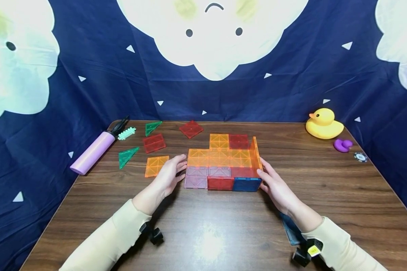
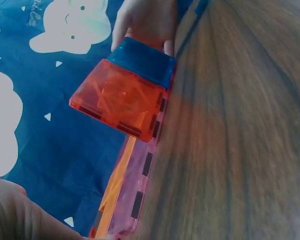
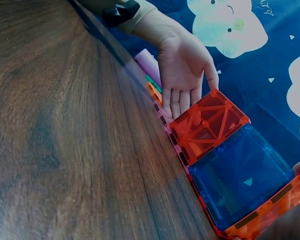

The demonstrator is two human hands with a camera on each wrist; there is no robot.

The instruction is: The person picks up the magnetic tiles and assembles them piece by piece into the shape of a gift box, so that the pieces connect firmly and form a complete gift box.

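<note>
Between the two hands sits a build of clear magnetic tiles, with flat orange tiles (image 1: 198,157), purple tiles (image 1: 196,177) and a red tile (image 1: 239,141). A red tile (image 1: 220,183) and a blue tile (image 1: 247,184) stand along its front, and an orange tile (image 1: 255,152) stands upright on its right side. My left hand (image 1: 169,175) is by the left edge, fingers extended, palm towards the build in the right wrist view. With fingers loosely extended, my right hand (image 1: 276,186) touches the upright orange tile near the blue one.
Loose tiles lie left: orange tile (image 1: 156,166), red tile (image 1: 154,143), red tile (image 1: 191,129), green triangles (image 1: 127,157). A lilac pump (image 1: 94,151) and mint toy (image 1: 127,133) lie beyond. Right: yellow duck (image 1: 325,126), purple duck (image 1: 342,145), chip (image 1: 361,157). Blue tile (image 1: 291,230) lies under my right forearm.
</note>
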